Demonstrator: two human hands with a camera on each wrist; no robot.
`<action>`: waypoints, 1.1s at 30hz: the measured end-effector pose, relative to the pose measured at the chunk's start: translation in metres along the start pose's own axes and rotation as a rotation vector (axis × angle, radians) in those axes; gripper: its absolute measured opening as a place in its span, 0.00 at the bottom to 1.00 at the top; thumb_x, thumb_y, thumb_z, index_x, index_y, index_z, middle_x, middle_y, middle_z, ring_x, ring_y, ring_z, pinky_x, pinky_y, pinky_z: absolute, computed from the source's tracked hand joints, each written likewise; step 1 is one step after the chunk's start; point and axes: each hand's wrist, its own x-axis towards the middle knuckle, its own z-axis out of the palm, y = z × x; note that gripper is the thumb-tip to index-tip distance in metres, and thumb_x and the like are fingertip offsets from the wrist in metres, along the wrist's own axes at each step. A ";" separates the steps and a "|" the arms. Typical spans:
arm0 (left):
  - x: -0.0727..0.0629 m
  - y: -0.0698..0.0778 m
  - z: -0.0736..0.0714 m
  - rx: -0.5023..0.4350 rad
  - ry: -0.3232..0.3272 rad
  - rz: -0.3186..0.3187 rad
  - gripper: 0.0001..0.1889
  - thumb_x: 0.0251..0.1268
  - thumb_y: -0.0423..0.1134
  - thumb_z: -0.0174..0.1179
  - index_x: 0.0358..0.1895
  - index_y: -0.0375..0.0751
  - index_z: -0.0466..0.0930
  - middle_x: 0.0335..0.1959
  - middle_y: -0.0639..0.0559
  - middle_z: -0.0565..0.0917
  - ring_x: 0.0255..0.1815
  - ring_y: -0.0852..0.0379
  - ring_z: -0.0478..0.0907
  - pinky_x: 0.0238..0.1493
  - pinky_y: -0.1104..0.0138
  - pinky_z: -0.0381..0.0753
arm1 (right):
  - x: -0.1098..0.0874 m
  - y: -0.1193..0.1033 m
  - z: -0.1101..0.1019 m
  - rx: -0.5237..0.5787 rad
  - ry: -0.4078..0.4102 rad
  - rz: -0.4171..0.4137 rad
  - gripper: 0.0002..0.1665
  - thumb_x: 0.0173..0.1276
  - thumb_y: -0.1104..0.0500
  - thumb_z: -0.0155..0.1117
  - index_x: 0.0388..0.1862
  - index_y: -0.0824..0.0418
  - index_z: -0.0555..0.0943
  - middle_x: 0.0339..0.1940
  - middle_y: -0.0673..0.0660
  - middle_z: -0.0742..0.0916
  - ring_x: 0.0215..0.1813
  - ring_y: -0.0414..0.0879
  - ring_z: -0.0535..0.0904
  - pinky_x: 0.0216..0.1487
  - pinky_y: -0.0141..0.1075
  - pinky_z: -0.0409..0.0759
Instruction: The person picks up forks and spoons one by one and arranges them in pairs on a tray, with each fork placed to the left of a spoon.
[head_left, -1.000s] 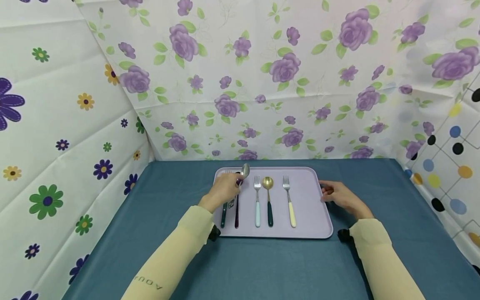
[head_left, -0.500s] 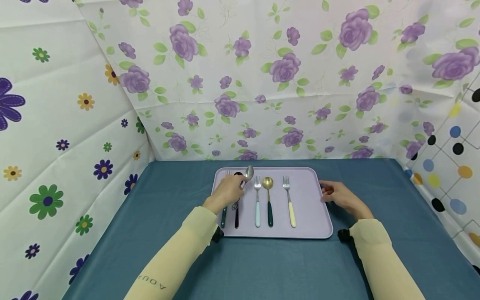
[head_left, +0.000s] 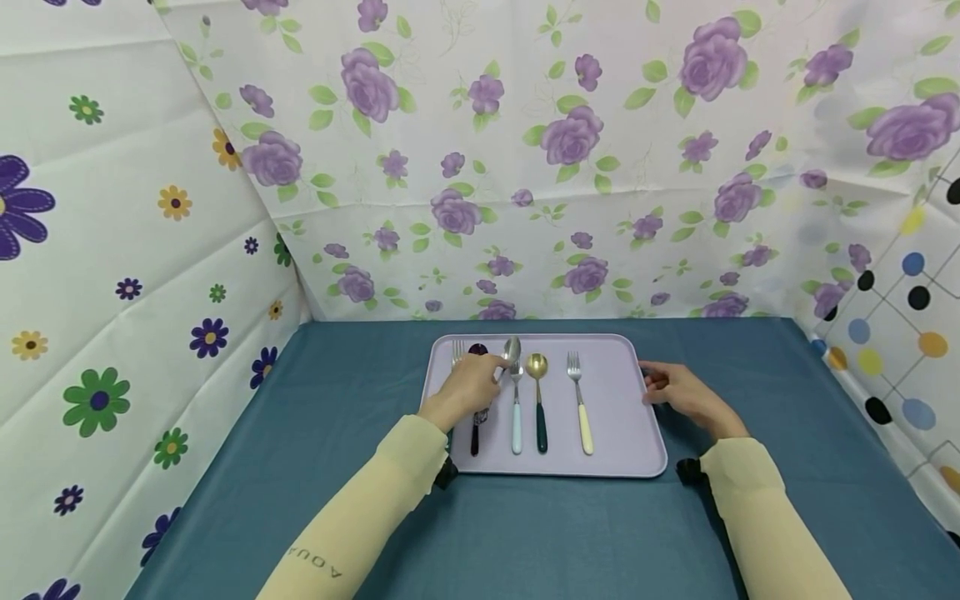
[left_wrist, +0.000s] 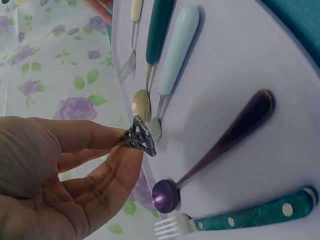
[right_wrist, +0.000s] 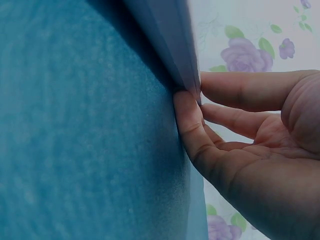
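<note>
My left hand (head_left: pixel 465 387) pinches a silver spoon (head_left: pixel 512 350) above the lilac tray (head_left: pixel 622 417), its bowl pointing away over the head of the light-blue fork (head_left: pixel 516 417). In the left wrist view the spoon's ornate openwork handle (left_wrist: pixel 139 136) sticks out between thumb and fingers. Below that hand lie a purple spoon (left_wrist: pixel 225 135) and a green-handled fork (left_wrist: pixel 255 212), partly hidden in the head view. At the tray's right edge, my right hand (head_left: pixel 686 396) holds the rim (right_wrist: pixel 172 40) between thumb and fingers.
A gold spoon with a dark green handle (head_left: pixel 540 425) and a cream-handled fork (head_left: pixel 583 425) lie on the tray, right of the light-blue fork. Blue-green cloth (head_left: pixel 570 533) covers the table. A flowered curtain (head_left: pixel 525 167) stands behind it, with patterned cloth on both sides.
My left hand has moved right with the silver spoon, from above the purple spoon toward the light-blue fork. My right hand stays at the tray's edge.
</note>
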 end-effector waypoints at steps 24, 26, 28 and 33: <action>0.014 0.033 0.006 -0.041 -0.017 0.031 0.24 0.68 0.24 0.60 0.67 0.41 0.82 0.56 0.41 0.87 0.28 0.54 0.75 0.24 0.69 0.73 | 0.002 0.001 -0.001 -0.011 -0.001 -0.002 0.42 0.70 0.72 0.64 0.78 0.80 0.58 0.47 0.66 0.78 0.46 0.54 0.73 0.47 0.41 0.78; 0.015 0.038 0.006 -0.044 -0.010 0.037 0.22 0.71 0.27 0.61 0.66 0.42 0.83 0.56 0.42 0.87 0.33 0.53 0.78 0.29 0.68 0.76 | 0.002 0.002 -0.001 -0.010 -0.004 -0.007 0.42 0.70 0.72 0.64 0.78 0.80 0.57 0.47 0.66 0.78 0.46 0.54 0.73 0.46 0.42 0.77; 0.018 0.042 0.008 -0.049 -0.003 0.040 0.19 0.73 0.31 0.62 0.65 0.43 0.84 0.54 0.44 0.88 0.37 0.53 0.80 0.33 0.67 0.79 | 0.002 0.003 -0.001 -0.006 -0.005 -0.006 0.42 0.70 0.72 0.64 0.78 0.80 0.57 0.47 0.66 0.78 0.46 0.54 0.73 0.46 0.42 0.78; 0.021 0.053 0.017 -0.071 -0.021 0.022 0.21 0.72 0.30 0.63 0.66 0.43 0.83 0.55 0.45 0.88 0.37 0.56 0.82 0.34 0.68 0.83 | 0.004 0.005 -0.001 0.006 -0.011 -0.006 0.42 0.71 0.72 0.63 0.79 0.81 0.56 0.49 0.67 0.79 0.46 0.53 0.73 0.45 0.39 0.79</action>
